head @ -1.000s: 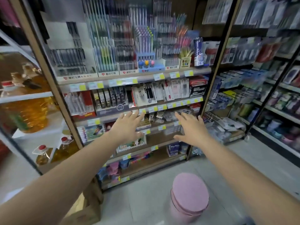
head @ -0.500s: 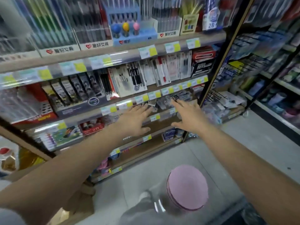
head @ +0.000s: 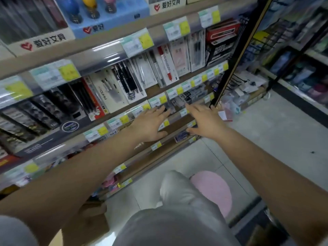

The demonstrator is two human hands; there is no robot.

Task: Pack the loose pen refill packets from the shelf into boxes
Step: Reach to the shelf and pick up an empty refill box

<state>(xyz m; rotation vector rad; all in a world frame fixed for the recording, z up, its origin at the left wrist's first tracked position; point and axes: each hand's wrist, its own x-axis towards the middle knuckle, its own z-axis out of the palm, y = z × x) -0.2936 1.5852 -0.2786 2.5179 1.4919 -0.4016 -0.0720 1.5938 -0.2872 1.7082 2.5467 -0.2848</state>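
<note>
Loose clear packets with black print (head: pixel 184 100) lie on a middle shelf of a stationery rack, behind a strip of price tags. My left hand (head: pixel 150 124) reaches toward them with fingers spread, its fingertips at the shelf's front edge. My right hand (head: pixel 204 121) is stretched out beside it, fingers apart, just below and to the right of the packets. Neither hand holds anything. The picture is blurred, so the packets' contents are unclear.
The shelf above carries boxed pens (head: pixel 122 86) and a red and black box (head: pixel 221 43). A black upright post (head: pixel 236 55) ends the rack on the right. A pink round stool (head: pixel 214 190) stands on the tiled floor by my knee (head: pixel 175 187). A cardboard box (head: pixel 88 222) sits low left.
The view has moved closer and lower toward the shelf. Both hands have advanced to the shelf with the loose packets. My knee has come into view beside the stool.
</note>
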